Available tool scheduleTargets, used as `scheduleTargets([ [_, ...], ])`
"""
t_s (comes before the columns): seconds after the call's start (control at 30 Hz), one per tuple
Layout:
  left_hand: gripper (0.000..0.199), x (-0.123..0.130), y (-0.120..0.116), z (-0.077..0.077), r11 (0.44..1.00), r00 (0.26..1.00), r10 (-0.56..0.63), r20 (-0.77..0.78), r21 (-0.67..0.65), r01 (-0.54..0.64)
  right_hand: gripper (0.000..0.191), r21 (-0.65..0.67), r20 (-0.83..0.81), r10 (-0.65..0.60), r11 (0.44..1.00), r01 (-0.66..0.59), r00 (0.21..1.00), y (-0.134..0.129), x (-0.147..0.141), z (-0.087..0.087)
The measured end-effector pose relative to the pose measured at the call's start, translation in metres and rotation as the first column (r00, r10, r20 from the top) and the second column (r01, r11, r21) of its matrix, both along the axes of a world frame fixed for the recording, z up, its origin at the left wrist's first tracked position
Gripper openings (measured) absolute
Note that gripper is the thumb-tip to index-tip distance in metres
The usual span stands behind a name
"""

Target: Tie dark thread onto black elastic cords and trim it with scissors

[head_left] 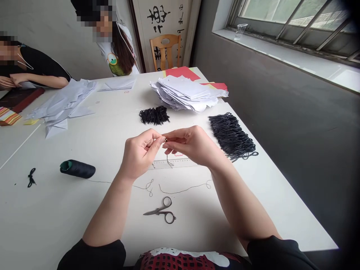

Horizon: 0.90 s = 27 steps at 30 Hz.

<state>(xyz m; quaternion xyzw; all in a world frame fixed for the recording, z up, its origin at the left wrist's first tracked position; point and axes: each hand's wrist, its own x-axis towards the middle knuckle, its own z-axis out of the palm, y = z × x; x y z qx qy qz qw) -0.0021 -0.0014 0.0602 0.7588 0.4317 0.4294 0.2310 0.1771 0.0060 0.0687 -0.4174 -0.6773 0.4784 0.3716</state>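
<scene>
My left hand (140, 153) and my right hand (194, 145) meet fingertip to fingertip above the table (112, 221), both pinching a dark cord (168, 161). Its loose ends dangle below my right fingers; the part between the fingertips is mostly hidden. Beneath the hands lies a clear ruler (184, 162). Nearer to me are a pair of metal scissors (159, 211) with parted blades and some thin loose thread (182, 190). To the left, a spool of black thread (78, 168) rests on its side, a strand trailing from it toward the middle.
Black cord loops lie in a small bundle (154, 115) and a larger bundle (232, 135) at the right. Behind them sits a paper stack (188, 92). A small black cord piece (32, 177) is far left. Two people sit across the table; a wall (275, 142) borders the right side.
</scene>
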Motion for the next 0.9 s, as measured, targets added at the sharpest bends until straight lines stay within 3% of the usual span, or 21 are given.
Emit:
scheduleTargets([
  [0.07, 0.021, 0.000, -0.001, 0.001, 0.999, 0.999, 0.005, -0.053, 0.032, -0.004, 0.014, -0.034, -0.003, -0.026, 0.999, 0.026, 1.000, 0.001, 0.000, -0.006],
  [0.17, 0.021, -0.004, 0.001, 0.002, 1.000, 0.998, -0.031, -0.060, -0.003, 0.031, 0.015, 0.045, 0.025, -0.056, 0.997, 0.055, 0.998, 0.001, 0.008, -0.007],
  [0.3, 0.026, -0.013, 0.013, -0.004, 0.955, 0.967, -0.161, 0.196, -0.216, 0.203, 0.017, 0.181, -0.085, -0.120, 0.974, 0.134, 0.989, -0.004, 0.029, 0.006],
  [0.43, 0.038, -0.025, 0.034, -0.021, 0.804, 0.865, -0.247, 0.436, -0.407, 0.434, 0.015, 0.290, -0.291, -0.231, 0.904, 0.315, 0.928, -0.014, 0.045, 0.016],
  [0.53, 0.037, -0.034, 0.049, -0.034, 0.594, 0.848, -0.469, 0.245, -0.623, 0.509, 0.012, 0.319, -0.352, -0.246, 0.875, 0.363, 0.903, -0.025, 0.049, 0.021],
  [0.57, 0.033, -0.036, 0.052, -0.037, 0.537, 0.817, -0.561, 0.136, -0.691, 0.484, 0.011, 0.314, -0.359, -0.235, 0.881, 0.353, 0.903, -0.028, 0.048, 0.022],
  [0.6, 0.027, -0.036, 0.054, -0.041, 0.517, 0.784, -0.620, 0.041, -0.730, 0.447, 0.011, 0.298, -0.365, -0.217, 0.894, 0.335, 0.905, -0.031, 0.047, 0.023],
  [0.67, 0.032, -0.028, 0.052, -0.046, 0.553, 0.776, -0.631, -0.023, -0.715, 0.428, 0.013, 0.237, -0.384, -0.172, 0.931, 0.277, 0.907, -0.034, 0.045, 0.025],
  [0.73, 0.059, -0.009, 0.044, -0.050, 0.607, 0.812, -0.565, 0.147, -0.592, 0.530, 0.015, 0.156, -0.410, -0.149, 0.961, 0.230, 0.900, -0.032, 0.041, 0.025],
  [0.77, 0.064, 0.003, 0.038, -0.052, 0.602, 0.780, -0.551, 0.297, -0.506, 0.618, 0.017, 0.116, -0.420, -0.152, 0.969, 0.219, 0.894, -0.029, 0.040, 0.024],
  [0.83, 0.057, 0.031, 0.023, -0.055, 0.627, 0.635, -0.434, 0.639, -0.292, 0.722, 0.019, 0.050, -0.435, -0.177, 0.974, 0.220, 0.883, -0.021, 0.037, 0.019],
  [0.9, 0.052, 0.054, 0.010, -0.059, 0.571, 0.523, -0.330, 0.786, -0.276, 0.774, 0.020, -0.010, -0.437, -0.217, 0.972, 0.237, 0.873, -0.010, 0.037, 0.011],
])
